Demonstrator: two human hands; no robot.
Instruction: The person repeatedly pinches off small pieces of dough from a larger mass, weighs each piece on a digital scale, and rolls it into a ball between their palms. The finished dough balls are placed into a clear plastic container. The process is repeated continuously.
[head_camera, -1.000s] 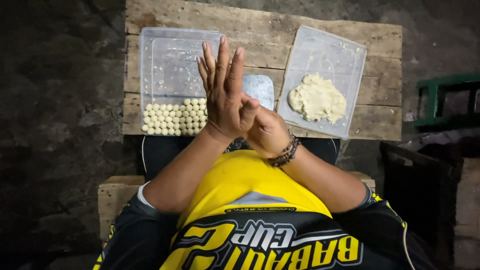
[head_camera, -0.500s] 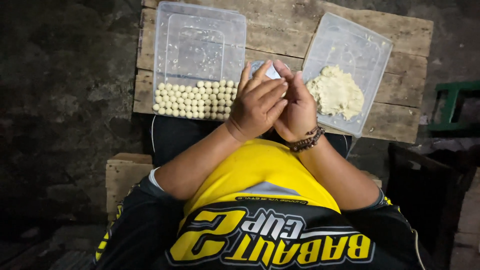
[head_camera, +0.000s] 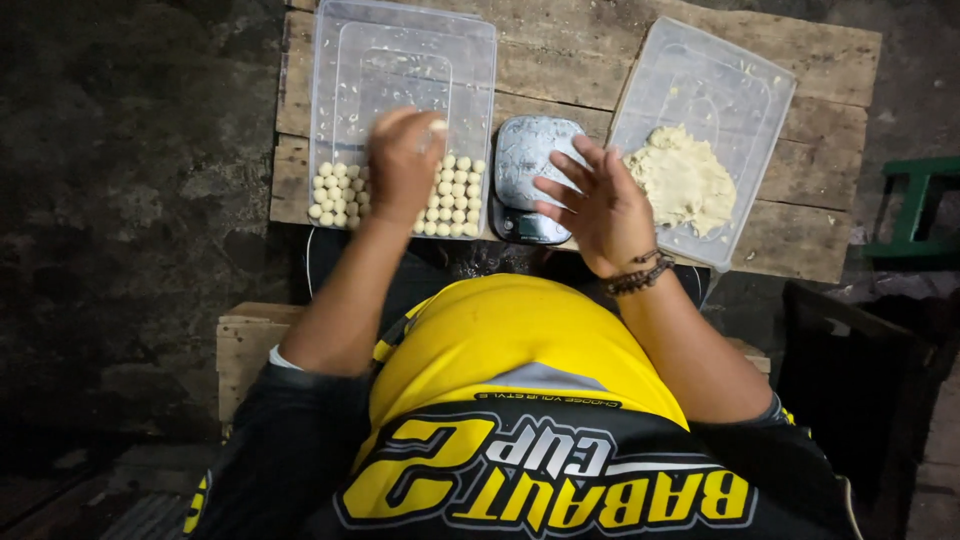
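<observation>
The small dough ball (head_camera: 436, 127) sits at the fingertips of your left hand (head_camera: 402, 165), pinched between thumb and fingers as far as the view shows, over the left clear tray (head_camera: 400, 45) just above the rows of finished dough balls (head_camera: 450, 195) at its near edge. Set it down lightly in line with its neighbours, touching but not squashing them, and let go with a clean lift so it keeps its round shape (soft dough dents easily). Your right hand (head_camera: 598, 205) hangs empty with the fingers spread apart, above the near right corner of the small kitchen scale (head_camera: 530, 180), which stands between the two trays. To its right lies the second clear tray (head_camera: 740, 90), tilted on the table, with the lump of raw dough (head_camera: 685, 180) in its near half. Both trays rest on the rough wooden table (head_camera: 820, 220); the right one reaches the table's near edge, so mind it when you reach. A green stool (head_camera: 915, 205) stands well apart on the right.
</observation>
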